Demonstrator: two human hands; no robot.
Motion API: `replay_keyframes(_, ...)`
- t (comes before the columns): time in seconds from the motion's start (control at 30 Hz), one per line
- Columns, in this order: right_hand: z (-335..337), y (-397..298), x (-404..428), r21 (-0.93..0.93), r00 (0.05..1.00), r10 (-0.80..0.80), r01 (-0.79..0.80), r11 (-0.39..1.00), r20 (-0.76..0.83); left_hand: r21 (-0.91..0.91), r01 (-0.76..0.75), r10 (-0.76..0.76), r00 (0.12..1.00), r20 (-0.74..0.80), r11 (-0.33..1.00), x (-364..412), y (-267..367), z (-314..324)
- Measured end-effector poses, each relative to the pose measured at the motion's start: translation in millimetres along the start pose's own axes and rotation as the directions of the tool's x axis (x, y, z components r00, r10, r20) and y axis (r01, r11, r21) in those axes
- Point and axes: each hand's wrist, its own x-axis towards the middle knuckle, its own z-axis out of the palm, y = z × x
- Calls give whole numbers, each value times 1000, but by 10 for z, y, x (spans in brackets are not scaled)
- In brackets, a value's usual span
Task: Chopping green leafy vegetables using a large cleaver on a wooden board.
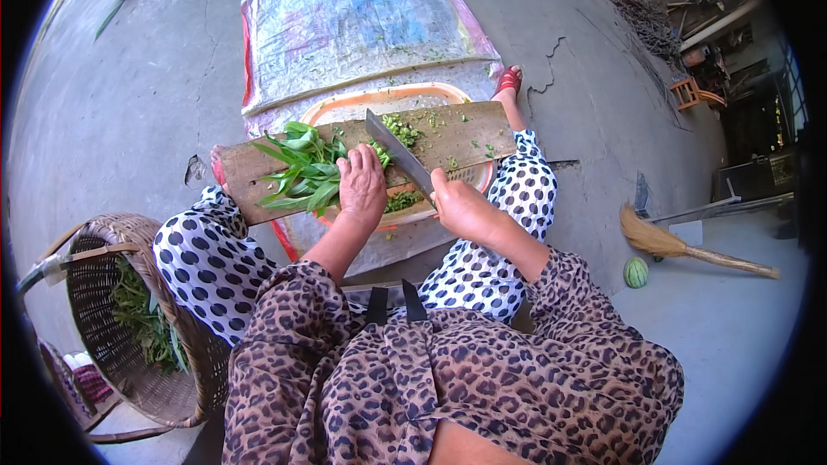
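Observation:
A wooden board (466,135) lies across an orange-rimmed plastic basket (381,92). My left hand (363,184) presses a bunch of leafy green stems (303,168) onto the board, fingers curled over the stalks. In my right hand (460,201) is the handle of a cleaver-like knife (402,154), its blade slanting up and left beside the left fingertips. Chopped green pieces (402,131) lie along the blade's far side, and small bits are scattered over the board's right part. More chopped greens (402,201) show in the basket below the board.
A flattened woven plastic sack (362,32) lies on the concrete floor under the basket. Left of my leg stands a wicker basket (187,336) with leafy greens inside. At the right are a straw broom (652,232), a small striped melon (636,272) and an orange stool (688,92).

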Motion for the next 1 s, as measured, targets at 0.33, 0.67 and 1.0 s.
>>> replay_keyframes(0.33,144,35,462,50,997,57,-60,997,51,103,-27,26,1000,14,994,-3,4,-48)
replay_keyframes(0.67,440,225,856,68,976,25,-11,998,-217,-77,0,-2,1000,-27,997,-43,-12,-60)
replay_keyframes(1.0,-76,-138,33,-1,996,17,-17,1000,-84,-39,0,1,1000,6,999,-24,-29,-20)
